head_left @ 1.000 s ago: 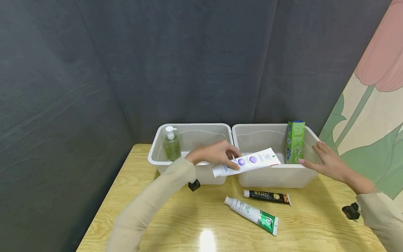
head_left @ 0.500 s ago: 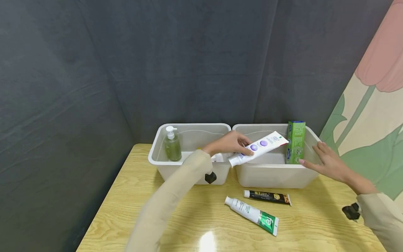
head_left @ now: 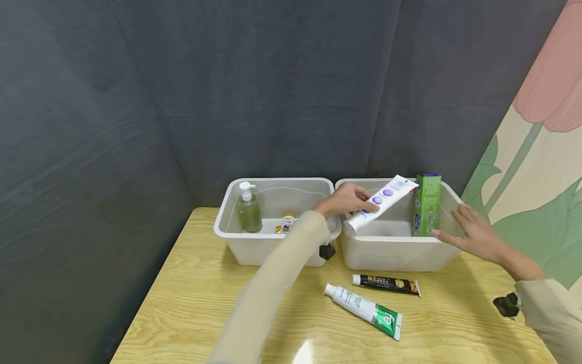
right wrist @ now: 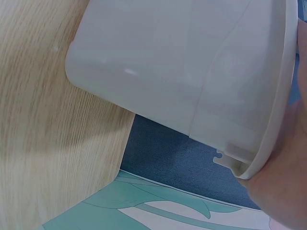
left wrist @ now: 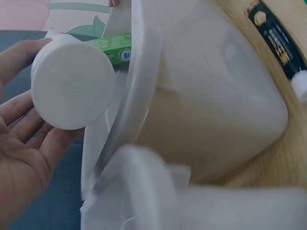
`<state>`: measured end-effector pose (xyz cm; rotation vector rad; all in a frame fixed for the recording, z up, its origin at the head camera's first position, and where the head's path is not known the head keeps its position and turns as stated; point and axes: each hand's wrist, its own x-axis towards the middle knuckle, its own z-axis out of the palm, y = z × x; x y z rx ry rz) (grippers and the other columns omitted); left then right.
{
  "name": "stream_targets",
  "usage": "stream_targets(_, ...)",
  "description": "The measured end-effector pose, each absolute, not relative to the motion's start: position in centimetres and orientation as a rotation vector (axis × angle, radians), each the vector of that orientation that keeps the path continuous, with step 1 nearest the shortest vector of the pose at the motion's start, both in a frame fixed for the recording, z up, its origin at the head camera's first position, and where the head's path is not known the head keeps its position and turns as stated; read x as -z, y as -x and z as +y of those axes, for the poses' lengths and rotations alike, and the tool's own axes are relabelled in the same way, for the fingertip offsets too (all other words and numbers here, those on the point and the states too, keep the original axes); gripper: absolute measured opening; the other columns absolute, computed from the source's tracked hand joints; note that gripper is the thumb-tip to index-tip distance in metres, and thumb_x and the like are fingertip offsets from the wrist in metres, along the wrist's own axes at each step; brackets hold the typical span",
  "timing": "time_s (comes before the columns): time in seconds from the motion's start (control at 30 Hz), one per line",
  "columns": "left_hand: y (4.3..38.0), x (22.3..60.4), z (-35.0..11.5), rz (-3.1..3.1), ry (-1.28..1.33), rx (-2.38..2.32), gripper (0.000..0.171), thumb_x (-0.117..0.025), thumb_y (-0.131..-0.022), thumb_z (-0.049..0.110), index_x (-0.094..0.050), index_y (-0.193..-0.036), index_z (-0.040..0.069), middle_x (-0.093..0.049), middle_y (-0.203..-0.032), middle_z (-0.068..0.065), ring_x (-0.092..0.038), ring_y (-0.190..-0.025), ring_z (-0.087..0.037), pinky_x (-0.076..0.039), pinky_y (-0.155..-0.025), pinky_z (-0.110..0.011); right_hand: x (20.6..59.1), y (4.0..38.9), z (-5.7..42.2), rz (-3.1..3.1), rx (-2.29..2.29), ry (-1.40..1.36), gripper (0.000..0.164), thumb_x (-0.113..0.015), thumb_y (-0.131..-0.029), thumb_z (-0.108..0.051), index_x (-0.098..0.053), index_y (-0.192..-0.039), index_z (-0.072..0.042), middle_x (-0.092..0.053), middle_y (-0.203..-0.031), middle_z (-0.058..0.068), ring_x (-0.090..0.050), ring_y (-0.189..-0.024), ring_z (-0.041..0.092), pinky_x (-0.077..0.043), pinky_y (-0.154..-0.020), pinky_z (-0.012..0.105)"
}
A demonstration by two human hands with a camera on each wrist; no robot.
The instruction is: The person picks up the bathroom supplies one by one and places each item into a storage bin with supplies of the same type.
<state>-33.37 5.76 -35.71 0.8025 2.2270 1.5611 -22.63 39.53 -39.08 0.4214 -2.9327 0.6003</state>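
My left hand (head_left: 345, 198) grips a white toothpaste tube (head_left: 386, 196) with purple circles between thumb and fingers. The tube slants over the left part of the right white bin (head_left: 400, 254), crimped end up, cap low and toward me. In the left wrist view, its broad white cap (left wrist: 72, 86) faces the camera beside the bin rim. My right hand (head_left: 479, 240) rests on that bin's front right corner, thumb on the front rim and fingers on the side rim. Inside the bin, a green box (head_left: 427, 205) stands upright at the right.
A second white bin (head_left: 256, 248) at the left holds a green pump bottle (head_left: 249, 215) and a small yellow-capped bottle (head_left: 288, 222). On the wooden table (head_left: 191, 293), a black tube (head_left: 386, 284) and a white-and-green toothpaste tube (head_left: 364, 309) lie in front of the bins.
My left hand has carried the white tube right and away from me, from over the bins' front edges to above the right bin. The tube tilts more steeply. My right hand stays put.
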Motion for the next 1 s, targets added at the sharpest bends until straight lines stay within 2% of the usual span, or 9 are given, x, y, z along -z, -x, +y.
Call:
stream_targets(0.3, 33.4, 36.8, 7.6, 2.289, -0.749, -1.634, 0.029, -0.082, -0.082, 0.013, -0.075, -0.105, -0.002, -0.07, -0.08, 0.0, -0.056, -0.061, -0.005, -0.046, -0.055, -0.02, 39.1, 22.6, 39.4, -2.936, -0.59, -0.41, 0.09, -0.062, -0.095, -0.037, -0.018, -0.145, 0.024, -0.004, -0.147, 0.049, 0.005, -0.142, 0.056, 0.003, -0.111, 0.067)
stream_targets(0.53, 33.5, 37.7, 8.3, 2.439, -0.748, -1.583, 0.025, -0.083, -0.08, 0.015, -0.077, -0.1, 0.001, -0.069, -0.076, 0.002, -0.057, -0.061, -0.004, -0.045, -0.056, -0.018, 39.2, 22.6, 39.6, -2.928, -0.594, -0.407, 0.09, -0.062, -0.095, -0.037, -0.018, -0.145, 0.024, -0.004, -0.148, 0.049, 0.006, -0.142, 0.055, 0.004, -0.111, 0.065)
stream_targets(0.7, 33.9, 38.7, 9.0, 2.552, -0.735, -1.486, 0.029, -0.086, -0.078, 0.022, -0.078, -0.1, 0.005, -0.069, -0.076, 0.005, -0.056, -0.064, -0.002, -0.043, -0.058, -0.015, 39.2, 22.6, 39.6, -2.928, -0.585, -0.413, 0.088, -0.061, -0.096, -0.037, -0.019, -0.144, 0.025, -0.004, -0.148, 0.049, 0.005, -0.142, 0.055, 0.004, -0.112, 0.063)
stream_targets(1.0, 33.6, 38.8, 9.4, 2.689, -0.695, -1.35, 0.027, -0.087, -0.077, 0.023, -0.079, -0.099, 0.009, -0.071, -0.081, 0.006, -0.056, -0.068, -0.001, -0.041, -0.06, -0.013, 39.0, 22.5, 39.5, -2.933, -0.572, -0.418, 0.087, -0.06, -0.096, -0.037, -0.02, -0.142, 0.026, -0.003, -0.147, 0.049, 0.007, -0.142, 0.054, 0.005, -0.112, 0.063)
